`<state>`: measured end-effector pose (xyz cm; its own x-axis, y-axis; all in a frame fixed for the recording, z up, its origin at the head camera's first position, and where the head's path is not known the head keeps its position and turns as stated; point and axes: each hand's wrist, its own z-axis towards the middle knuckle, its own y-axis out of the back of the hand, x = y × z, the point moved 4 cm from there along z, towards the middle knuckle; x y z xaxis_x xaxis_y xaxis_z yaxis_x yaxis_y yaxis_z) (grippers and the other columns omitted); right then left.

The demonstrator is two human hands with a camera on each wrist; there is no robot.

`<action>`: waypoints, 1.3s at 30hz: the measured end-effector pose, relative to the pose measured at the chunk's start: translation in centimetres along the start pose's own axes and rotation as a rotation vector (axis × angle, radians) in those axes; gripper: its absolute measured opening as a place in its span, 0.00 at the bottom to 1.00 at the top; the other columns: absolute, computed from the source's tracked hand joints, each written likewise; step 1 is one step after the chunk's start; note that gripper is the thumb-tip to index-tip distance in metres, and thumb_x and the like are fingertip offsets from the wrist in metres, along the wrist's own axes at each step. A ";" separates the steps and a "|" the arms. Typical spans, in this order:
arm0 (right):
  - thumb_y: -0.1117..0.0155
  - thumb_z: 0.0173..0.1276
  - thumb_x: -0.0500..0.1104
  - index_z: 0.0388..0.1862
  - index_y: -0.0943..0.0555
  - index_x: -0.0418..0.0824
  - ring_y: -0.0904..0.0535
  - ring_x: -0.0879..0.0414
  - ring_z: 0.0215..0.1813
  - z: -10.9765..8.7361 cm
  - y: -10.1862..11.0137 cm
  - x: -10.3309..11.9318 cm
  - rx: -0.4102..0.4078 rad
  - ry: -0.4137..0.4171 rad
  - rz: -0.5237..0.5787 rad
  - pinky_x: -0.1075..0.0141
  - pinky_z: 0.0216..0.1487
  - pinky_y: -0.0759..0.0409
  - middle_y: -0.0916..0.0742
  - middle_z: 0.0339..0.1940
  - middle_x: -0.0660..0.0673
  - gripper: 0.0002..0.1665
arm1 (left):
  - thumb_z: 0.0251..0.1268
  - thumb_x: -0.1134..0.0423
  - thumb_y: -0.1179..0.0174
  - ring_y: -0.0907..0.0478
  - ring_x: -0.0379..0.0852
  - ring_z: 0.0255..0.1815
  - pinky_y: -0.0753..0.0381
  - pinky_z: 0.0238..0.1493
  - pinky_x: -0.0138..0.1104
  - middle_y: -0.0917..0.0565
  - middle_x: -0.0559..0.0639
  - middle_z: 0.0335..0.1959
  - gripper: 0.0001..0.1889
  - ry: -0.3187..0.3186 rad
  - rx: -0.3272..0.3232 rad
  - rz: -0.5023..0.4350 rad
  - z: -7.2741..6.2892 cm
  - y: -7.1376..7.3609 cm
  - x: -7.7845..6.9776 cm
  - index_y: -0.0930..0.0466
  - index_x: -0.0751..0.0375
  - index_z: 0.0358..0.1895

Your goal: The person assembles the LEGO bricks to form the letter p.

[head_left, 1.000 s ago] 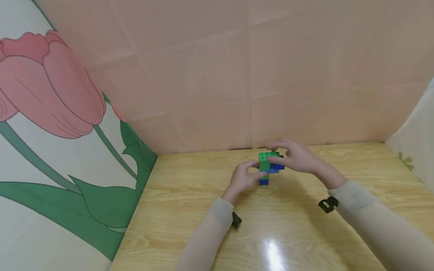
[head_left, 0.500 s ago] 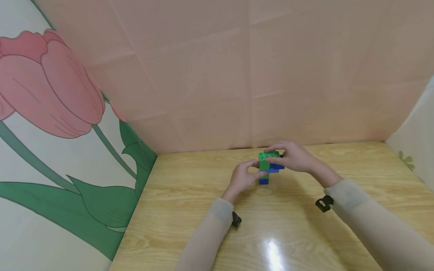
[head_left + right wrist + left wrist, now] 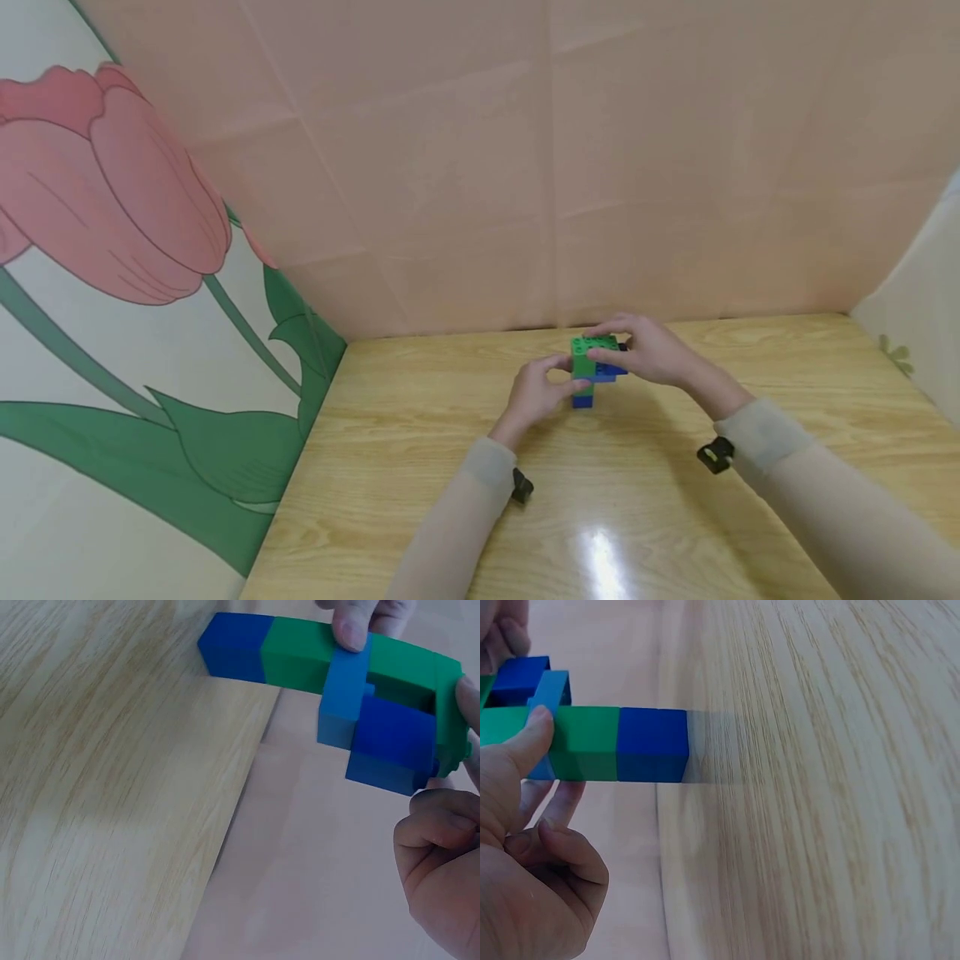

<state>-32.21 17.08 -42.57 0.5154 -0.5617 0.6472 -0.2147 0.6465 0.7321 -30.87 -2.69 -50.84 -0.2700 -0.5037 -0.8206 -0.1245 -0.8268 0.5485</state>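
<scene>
A tower of toy building blocks [image 3: 582,364] stands upright on the table, and both hands are on it. At its foot is a dark blue block [image 3: 652,745], with a green block [image 3: 586,742] above. My left hand [image 3: 535,393] pinches the tower from the left at a light blue plate [image 3: 343,697], which juts out to the right. Over that plate sits another dark blue block [image 3: 394,739], under the studded green top plate [image 3: 450,712]. My right hand [image 3: 660,354] pinches this top plate between thumb and fingers, partly hiding its studs.
The wood-grain table [image 3: 420,417] runs back to a pinkish cloth wall [image 3: 450,208]. On the left is a panel with a printed tulip [image 3: 150,192], and a pale panel [image 3: 922,308] closes the right side. A black wrist camera [image 3: 716,455] hangs at the right sleeve.
My right hand has shifted slightly left, and its fingers have come in onto the green top plate. The left hand and the tower look nearly still.
</scene>
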 end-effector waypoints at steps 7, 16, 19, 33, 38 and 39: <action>0.29 0.72 0.57 0.62 0.15 0.45 0.18 0.46 0.56 -0.4 -0.1 0.0 -0.050 0.025 -0.024 0.48 0.49 0.16 0.15 0.61 0.43 0.26 | 0.63 0.42 0.27 0.23 0.38 0.63 0.27 0.68 0.51 0.15 0.28 0.48 0.21 0.002 -0.006 -0.002 0.1 -0.2 0.3 0.12 0.44 0.56; 0.27 0.72 0.53 0.68 0.19 0.45 0.21 0.48 0.40 -3.5 0.1 -1.2 -0.264 0.033 -0.060 0.54 0.35 0.20 0.16 0.58 0.42 0.29 | 0.62 0.42 0.26 0.23 0.39 0.64 0.28 0.69 0.51 0.15 0.27 0.47 0.22 0.027 -0.013 -0.011 -0.1 -0.2 -0.1 0.13 0.42 0.57; 0.25 0.70 0.51 0.67 0.18 0.45 0.33 0.55 0.23 -4.5 -0.1 -1.9 -0.323 0.037 -0.103 0.64 0.22 0.32 0.16 0.55 0.43 0.29 | 0.61 0.42 0.26 0.23 0.39 0.64 0.28 0.69 0.50 0.15 0.28 0.47 0.23 0.032 -0.014 -0.004 -0.1 -0.2 -0.1 0.13 0.43 0.57; 0.20 0.63 0.41 0.71 0.21 0.43 0.47 0.66 0.18 -6.2 -2.4 -3.4 -0.443 0.179 -0.309 0.68 0.17 0.43 0.09 0.41 0.45 0.37 | 0.62 0.41 0.27 0.22 0.37 0.62 0.27 0.67 0.48 0.14 0.28 0.46 0.24 0.016 -0.024 0.016 0.0 0.0 0.0 0.13 0.45 0.58; 0.23 0.66 0.40 0.74 0.23 0.44 0.47 0.67 0.15 -6.2 -3.0 -4.0 -0.436 0.135 -0.239 0.69 0.14 0.43 0.08 0.41 0.41 0.37 | 0.62 0.40 0.27 0.22 0.37 0.62 0.27 0.68 0.48 0.15 0.28 0.46 0.24 0.023 -0.025 0.009 0.0 -0.1 0.1 0.13 0.44 0.58; 0.24 0.68 0.41 0.74 0.24 0.45 0.46 0.66 0.14 -6.2 -3.1 -4.2 -0.427 0.109 -0.208 0.69 0.13 0.42 0.08 0.42 0.39 0.36 | 0.62 0.40 0.27 0.22 0.37 0.63 0.27 0.68 0.49 0.15 0.28 0.46 0.24 0.024 -0.023 0.007 0.0 -0.2 0.1 0.13 0.44 0.59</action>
<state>-28.59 20.61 -48.90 0.6004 -0.6586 0.4536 0.2500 0.6933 0.6759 -30.93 -2.61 -51.03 -0.2478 -0.5149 -0.8207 -0.1009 -0.8288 0.5504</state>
